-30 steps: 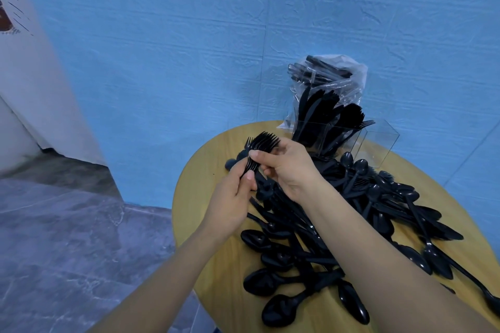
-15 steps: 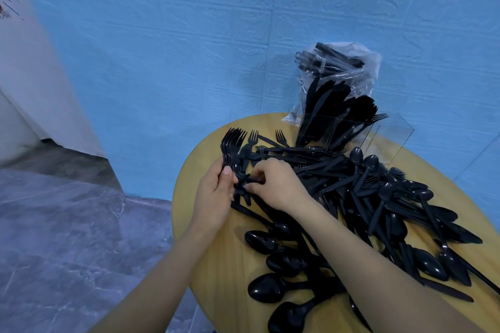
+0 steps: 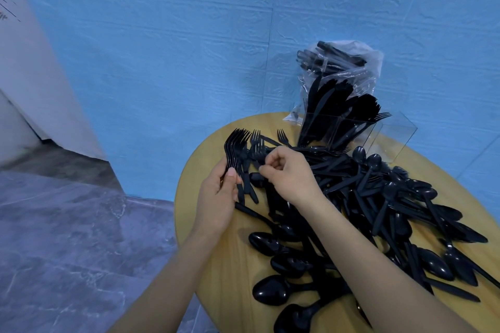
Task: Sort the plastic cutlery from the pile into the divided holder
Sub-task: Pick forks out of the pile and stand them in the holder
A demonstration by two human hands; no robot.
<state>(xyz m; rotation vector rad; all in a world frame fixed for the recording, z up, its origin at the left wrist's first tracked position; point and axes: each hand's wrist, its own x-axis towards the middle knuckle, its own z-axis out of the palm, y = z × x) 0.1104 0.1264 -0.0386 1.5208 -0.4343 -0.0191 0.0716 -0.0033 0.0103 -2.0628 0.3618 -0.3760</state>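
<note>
A big pile of black plastic cutlery (image 3: 378, 203) covers the round wooden table (image 3: 216, 273): spoons at the front, forks and knives further back. My left hand (image 3: 216, 197) grips a stacked bundle of black forks (image 3: 235, 143), tines up, at the table's left edge. Just to its right, my right hand (image 3: 289, 173) pinches a single fork (image 3: 257, 154) lying on the pile. The clear divided holder (image 3: 351, 130) stands at the back, with knives and forks upright in its left compartments; its right compartment looks empty.
A clear plastic bag of more black cutlery (image 3: 343, 62) leans against the blue wall behind the holder. The table's left edge drops to a grey stone floor (image 3: 67, 238). A white wall stands at far left.
My left hand carried the fork bundle down and left to the table's edge. My right hand let go of the bundle, dropped to the pile and now pinches a loose fork.
</note>
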